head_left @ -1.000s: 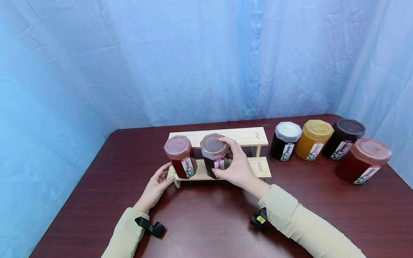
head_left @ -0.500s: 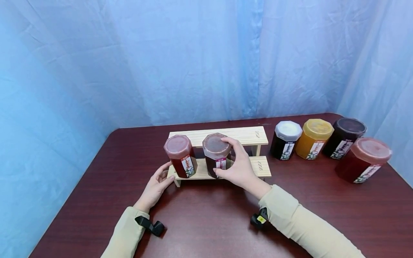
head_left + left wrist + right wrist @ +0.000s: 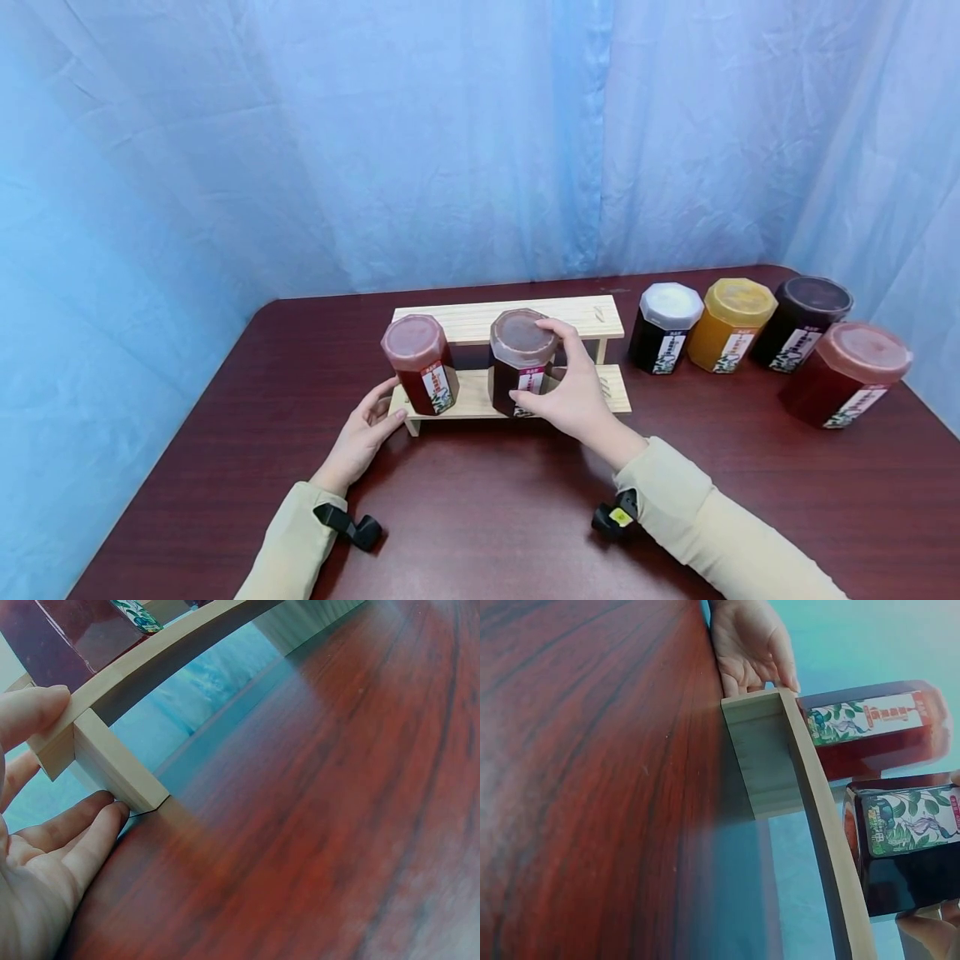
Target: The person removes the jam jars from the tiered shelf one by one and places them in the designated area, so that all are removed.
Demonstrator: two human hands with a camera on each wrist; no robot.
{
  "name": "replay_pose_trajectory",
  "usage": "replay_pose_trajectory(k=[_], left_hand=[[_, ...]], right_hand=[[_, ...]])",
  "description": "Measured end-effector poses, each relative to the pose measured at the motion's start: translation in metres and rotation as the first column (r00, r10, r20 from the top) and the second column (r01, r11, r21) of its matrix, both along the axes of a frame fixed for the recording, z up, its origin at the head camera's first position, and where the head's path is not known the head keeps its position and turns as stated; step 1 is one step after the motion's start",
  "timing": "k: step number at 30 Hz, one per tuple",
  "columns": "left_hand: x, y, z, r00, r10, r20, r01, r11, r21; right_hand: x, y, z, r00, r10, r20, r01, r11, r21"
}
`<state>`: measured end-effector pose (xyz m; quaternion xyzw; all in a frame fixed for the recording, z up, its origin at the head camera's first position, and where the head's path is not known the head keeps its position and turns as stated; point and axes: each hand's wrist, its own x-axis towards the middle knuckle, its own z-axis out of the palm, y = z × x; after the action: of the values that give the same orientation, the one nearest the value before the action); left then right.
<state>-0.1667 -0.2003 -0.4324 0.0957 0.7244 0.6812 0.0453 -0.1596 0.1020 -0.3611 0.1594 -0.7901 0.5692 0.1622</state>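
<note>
My right hand (image 3: 573,392) grips a dark jar (image 3: 512,385) with a pale lid by its right side, thumb low at the front and fingers up by the lid. The jar stands upright over the lower step of a two-tier wooden rack (image 3: 472,397); in the right wrist view its base is at or just above the board. My left hand (image 3: 360,437) holds the rack's left end, thumb (image 3: 46,709) on the board's edge and fingertips against the leg (image 3: 120,765). A red jar (image 3: 423,367) with a pinkish lid stands on that step near my left hand.
Right of the rack on the dark red table (image 3: 480,517) stand a black jar with a white lid (image 3: 666,327), a yellow jar (image 3: 731,325), another dark jar (image 3: 801,323) and a larger-looking red jar (image 3: 845,375). Blue curtains (image 3: 420,150) hang behind.
My right hand has moved the dark jar rightward along the lower step, widening the gap from the red jar. The left hand and the rack have stayed in place.
</note>
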Motion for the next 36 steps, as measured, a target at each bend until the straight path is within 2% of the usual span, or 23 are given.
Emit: replay_pose_trajectory(k=[12, 17, 29, 36], left_hand=[[0.001, 0.001, 0.002, 1.000, 0.005, 0.024, -0.005, 1.000, -0.014], [0.001, 0.001, 0.004, 0.999, 0.015, 0.052, -0.013, 0.999, -0.034], [0.002, 0.000, 0.004, 0.999, 0.009, 0.048, -0.007, 1.000, -0.029], [0.001, 0.002, 0.004, 0.999, 0.004, 0.031, -0.003, 0.999, -0.035]], right_hand=[[0.006, 0.023, 0.005, 0.998, -0.055, 0.008, 0.055, 0.998, 0.024], [0.010, 0.034, 0.005, 0.998, -0.053, -0.033, 0.053, 0.999, 0.004], [0.018, 0.061, -0.001, 0.992, -0.068, -0.103, 0.070, 0.997, 0.017], [0.023, 0.078, 0.000, 0.973, -0.128, -0.194, 0.145, 0.987, 0.075]])
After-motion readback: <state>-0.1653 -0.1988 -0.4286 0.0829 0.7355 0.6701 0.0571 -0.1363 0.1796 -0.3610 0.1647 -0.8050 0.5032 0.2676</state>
